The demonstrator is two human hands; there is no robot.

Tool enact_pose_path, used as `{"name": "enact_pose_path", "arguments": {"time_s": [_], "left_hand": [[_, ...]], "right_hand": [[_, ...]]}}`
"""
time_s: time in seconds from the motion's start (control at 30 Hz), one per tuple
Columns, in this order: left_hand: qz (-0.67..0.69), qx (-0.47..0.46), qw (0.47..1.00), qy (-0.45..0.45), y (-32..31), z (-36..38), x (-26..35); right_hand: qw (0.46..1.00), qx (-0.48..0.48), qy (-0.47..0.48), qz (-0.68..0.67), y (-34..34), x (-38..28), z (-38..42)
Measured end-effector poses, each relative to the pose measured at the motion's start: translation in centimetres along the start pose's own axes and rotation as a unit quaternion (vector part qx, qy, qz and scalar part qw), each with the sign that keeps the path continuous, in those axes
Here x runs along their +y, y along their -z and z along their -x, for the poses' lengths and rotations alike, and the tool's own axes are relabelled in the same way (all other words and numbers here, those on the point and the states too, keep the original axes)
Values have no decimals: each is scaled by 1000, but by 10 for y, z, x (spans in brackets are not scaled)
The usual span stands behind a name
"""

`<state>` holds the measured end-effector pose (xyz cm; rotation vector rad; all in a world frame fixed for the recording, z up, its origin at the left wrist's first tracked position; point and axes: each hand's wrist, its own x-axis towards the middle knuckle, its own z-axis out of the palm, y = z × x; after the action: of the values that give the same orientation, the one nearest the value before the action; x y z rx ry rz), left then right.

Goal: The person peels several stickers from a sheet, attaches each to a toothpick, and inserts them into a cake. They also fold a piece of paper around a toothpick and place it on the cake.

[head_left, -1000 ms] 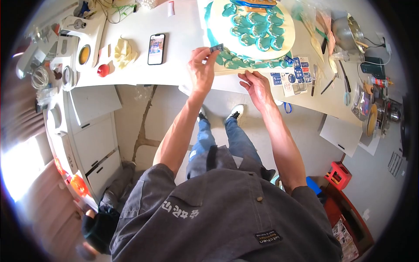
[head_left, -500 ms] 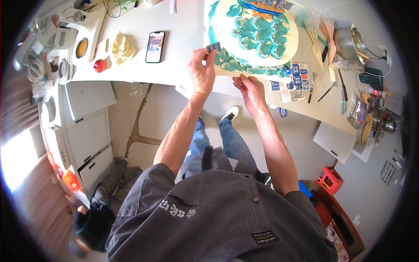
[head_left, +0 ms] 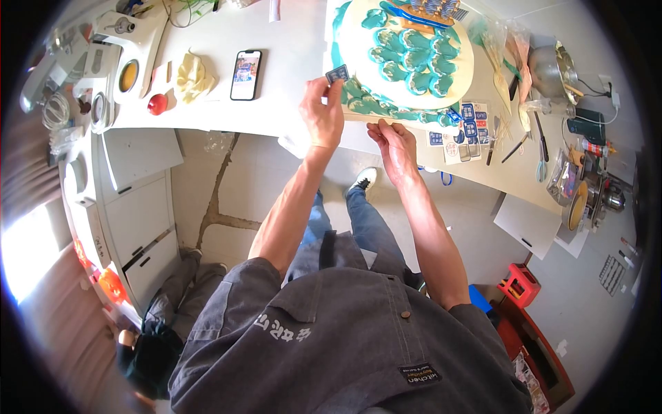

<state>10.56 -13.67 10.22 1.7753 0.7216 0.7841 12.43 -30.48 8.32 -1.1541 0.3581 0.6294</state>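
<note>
Between the thumb and fingers of my left hand (head_left: pixel 321 114) is a small dark blue tag (head_left: pixel 337 74), held at the near left edge of the cake board (head_left: pixel 334 96). My right hand (head_left: pixel 394 146) touches the board's front edge with its fingertips; its fingers are pressed together, and anything between them is too small to make out. On the board stands a white cake (head_left: pixel 365 58) with teal scalloped cream (head_left: pixel 414 61) and a toy ship (head_left: pixel 422 14) on top. Printed blue tags (head_left: pixel 471 131) lie right of my right hand.
A phone (head_left: pixel 245 74), yellow cloth (head_left: pixel 194 77), red ball (head_left: pixel 157 104) and stand mixer (head_left: pixel 134 38) are on the left. Piping bags (head_left: pixel 491 52), a whisk (head_left: pixel 541 165) and a metal bowl (head_left: pixel 545 69) stand right. Another person (head_left: pixel 148 352) is at the lower left.
My left hand has shifted slightly right and down, still holding the tag. My right hand has barely moved. The cake appears marginally farther right.
</note>
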Motion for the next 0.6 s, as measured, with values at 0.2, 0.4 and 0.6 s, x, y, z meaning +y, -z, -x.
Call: {"name": "enact_pose_path", "arguments": {"time_s": [0.2,0.4,0.6], "left_hand": [[22,23,999,12,-4,4,-3],[11,54,997,-54,-11,0,-8],[-6,34,995,-94,-12,-7,-17]], "right_hand": [[1000,2,-7,0,-2,1,-3],[999,24,18,-15,-13,7,-1],[999,40,19,-26,-23,7,2]]}}
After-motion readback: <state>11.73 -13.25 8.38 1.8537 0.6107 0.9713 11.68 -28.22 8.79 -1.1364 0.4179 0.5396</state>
